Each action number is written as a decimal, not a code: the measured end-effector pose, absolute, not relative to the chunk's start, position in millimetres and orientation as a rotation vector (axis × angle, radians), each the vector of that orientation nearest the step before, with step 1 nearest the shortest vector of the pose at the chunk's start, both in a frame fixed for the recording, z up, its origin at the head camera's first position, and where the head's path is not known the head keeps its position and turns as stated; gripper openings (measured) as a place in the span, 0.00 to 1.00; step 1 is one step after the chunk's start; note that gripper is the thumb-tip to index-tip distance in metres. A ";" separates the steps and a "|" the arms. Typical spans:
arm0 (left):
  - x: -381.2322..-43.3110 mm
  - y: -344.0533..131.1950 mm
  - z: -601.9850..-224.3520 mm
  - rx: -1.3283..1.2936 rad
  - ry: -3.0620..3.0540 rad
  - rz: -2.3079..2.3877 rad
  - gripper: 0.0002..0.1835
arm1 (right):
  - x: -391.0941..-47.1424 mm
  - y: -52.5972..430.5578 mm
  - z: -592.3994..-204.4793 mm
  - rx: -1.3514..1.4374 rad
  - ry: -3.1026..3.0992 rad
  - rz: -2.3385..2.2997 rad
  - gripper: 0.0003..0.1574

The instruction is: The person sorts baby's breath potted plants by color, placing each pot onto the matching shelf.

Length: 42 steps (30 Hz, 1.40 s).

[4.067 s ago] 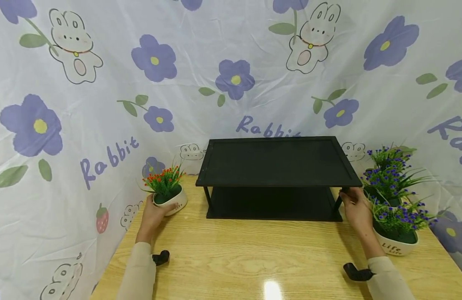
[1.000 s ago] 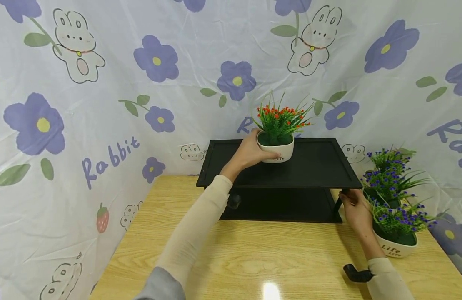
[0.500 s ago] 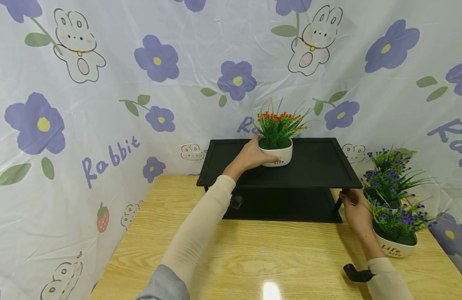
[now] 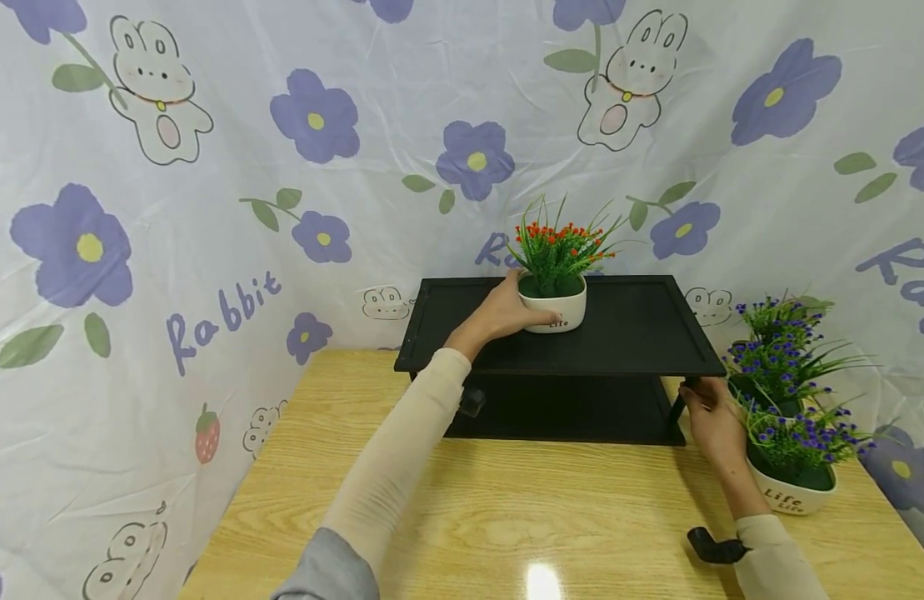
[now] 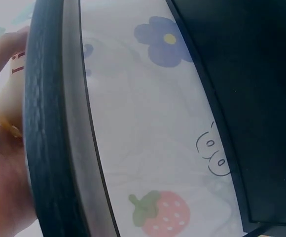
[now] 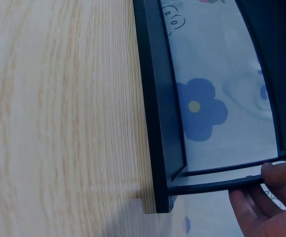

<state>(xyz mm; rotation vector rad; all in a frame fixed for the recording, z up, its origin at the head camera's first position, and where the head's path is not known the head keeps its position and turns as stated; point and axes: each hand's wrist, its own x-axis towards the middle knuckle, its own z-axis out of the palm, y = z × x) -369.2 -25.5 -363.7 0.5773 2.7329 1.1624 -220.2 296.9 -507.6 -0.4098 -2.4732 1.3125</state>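
Note:
A potted plant (image 4: 568,312) with red flowers and a white pot stands upright on the upper board of a black two-tier shelf (image 4: 626,337). My left hand (image 4: 501,312) grips the pot from its left side, the thumb across the front lettering. In the left wrist view, part of the pot (image 5: 9,101) shows beside the hand (image 5: 7,173), half hidden by the shelf board's edge (image 5: 52,118). At the shelf's right end, my right hand (image 4: 716,423) holds the front post (image 4: 677,407). The right wrist view shows fingers and thumb (image 6: 276,174) pinching that post.
Two potted plants with purple flowers, one in front (image 4: 795,492) and one behind (image 4: 776,358), stand right of my right hand. The shelf's lower board (image 4: 566,408) lies close to the wooden table (image 4: 506,517). A patterned cloth (image 4: 387,167) hangs behind.
My left hand has carried the red-flowered potted plant from the table left of the shelf up to its top, then lowered it slightly. In the last half second little moved. My right hand stays put.

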 end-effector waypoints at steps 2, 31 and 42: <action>-369.6 -27.7 -364.0 0.580 2.730 1.161 0.64 | -220.2 296.9 -507.9 -0.410 -2.478 1.318 0.26; -319.4 -159.7 -347.0 0.788 2.791 1.764 0.10 | -222.6 296.7 -506.5 -0.411 -2.469 1.328 0.26; -312.2 -232.2 -398.4 0.485 2.918 1.942 0.11 | -221.7 295.7 -506.5 -0.415 -2.456 1.319 0.26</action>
